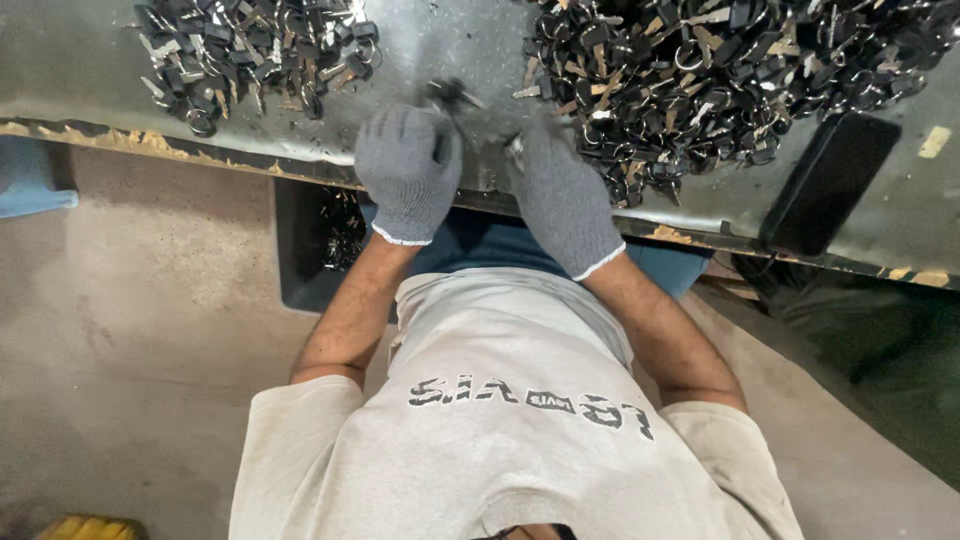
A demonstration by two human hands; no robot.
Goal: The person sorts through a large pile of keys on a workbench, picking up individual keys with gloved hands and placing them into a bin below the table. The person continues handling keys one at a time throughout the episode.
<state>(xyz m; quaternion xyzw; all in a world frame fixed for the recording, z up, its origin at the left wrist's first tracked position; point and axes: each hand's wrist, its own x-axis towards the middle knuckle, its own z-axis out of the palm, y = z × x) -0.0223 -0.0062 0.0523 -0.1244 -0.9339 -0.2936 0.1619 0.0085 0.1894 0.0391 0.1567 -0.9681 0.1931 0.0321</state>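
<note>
Both my hands wear grey knit gloves and rest at the front edge of a worn metal table point(440, 40). My left hand point(408, 170) is closed on a small bunch of black-headed keys on a ring point(450, 95), which looks blurred. Beside it, my right hand point(562, 195) has curled fingers that pinch a small metal key point(516, 150) at the edge of a large pile of black-headed keys and rings point(730, 80). A smaller pile of the same keys point(250, 55) lies at the table's far left.
A black phone point(830, 180) lies on the table to the right of my hands. A dark bin point(305, 250) holding some keys sits under the table edge by my left arm. A blue object point(30, 180) is on the concrete floor at left, and a yellow one point(90, 527) at bottom left.
</note>
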